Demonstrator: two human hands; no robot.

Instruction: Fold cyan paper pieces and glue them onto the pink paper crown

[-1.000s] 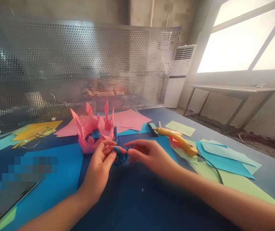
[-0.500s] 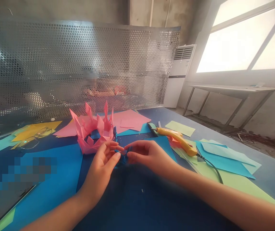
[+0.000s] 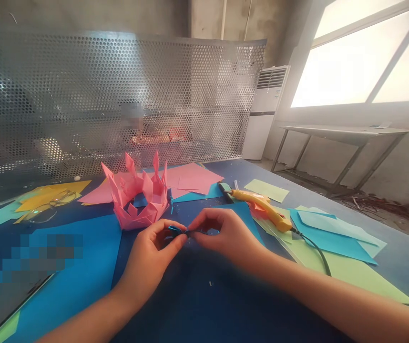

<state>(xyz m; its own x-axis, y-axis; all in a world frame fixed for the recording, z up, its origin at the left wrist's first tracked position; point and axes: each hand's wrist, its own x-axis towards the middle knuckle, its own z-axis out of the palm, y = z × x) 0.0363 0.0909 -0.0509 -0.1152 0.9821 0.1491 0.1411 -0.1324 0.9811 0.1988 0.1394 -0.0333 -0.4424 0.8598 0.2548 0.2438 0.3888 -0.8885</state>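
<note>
Blue tabletop (image 3: 204, 305), perforated metal screen (image 3: 118, 95) along far edge. Loose coloured paper sheets spread across it: pink sheets (image 3: 190, 178) far centre, green and blue sheets (image 3: 333, 238) right, yellow sheet (image 3: 47, 195) far left. Pink folded paper crown (image 3: 136, 197) stands finished-looking, far of the hands. Yellow glue gun (image 3: 261, 207) lies right, cord trailing near. Left hand (image 3: 150, 257) and right hand (image 3: 226, 236) meet at centre, fingers narrow, both pinching one small blue folded paper piece (image 3: 178, 232), held just above the tabletop. Blue piece looks part-folded only; many sheets untouched, so much folding seems left.
</note>
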